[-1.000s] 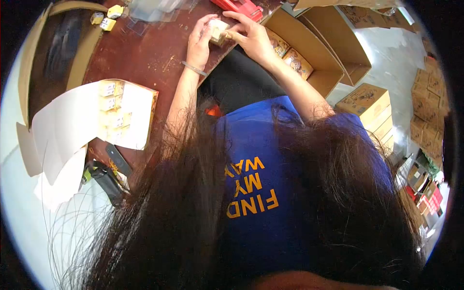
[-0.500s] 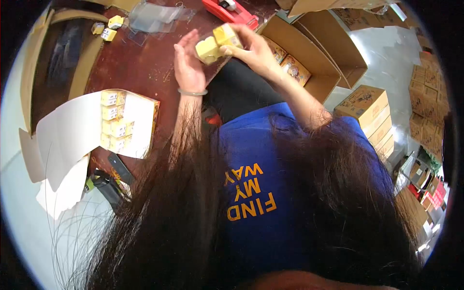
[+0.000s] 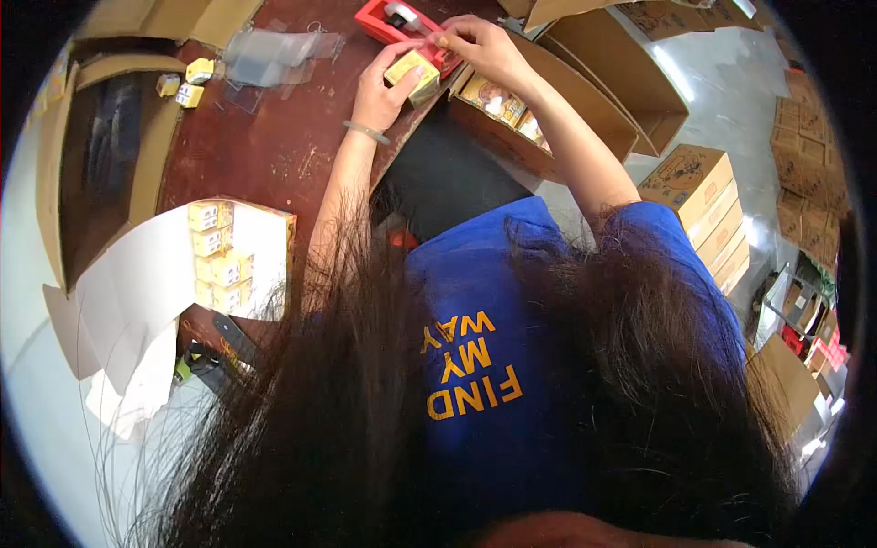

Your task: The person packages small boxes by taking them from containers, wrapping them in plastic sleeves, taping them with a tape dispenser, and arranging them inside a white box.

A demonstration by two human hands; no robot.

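Note:
My left hand (image 3: 384,93), with a bangle at its wrist, is closed around a small yellow box (image 3: 422,80), thumb on its top face. Just to the right, my right hand (image 3: 480,46) pinches at the near end of a red tape dispenser (image 3: 382,20). A thin strip of clear tape (image 3: 431,38) seems to be between its fingertips, though it is hard to see. The dispenser carries a roll of tape and lies at the table's far edge. Part of its near end is hidden behind my hands.
Several small yellow boxes (image 3: 189,95) and clear plastic sheets (image 3: 265,59) lie on the dark red table (image 3: 274,155). An open white-lined carton (image 3: 265,260) at left holds rows of yellow boxes. Cardboard cartons (image 3: 685,178) stand at right, one open beside my right forearm.
Both hands have moved up to the dispenser. The right hand has let go of the yellow boxes and pinches at the dispenser's end. A yellow box is now in my left hand.

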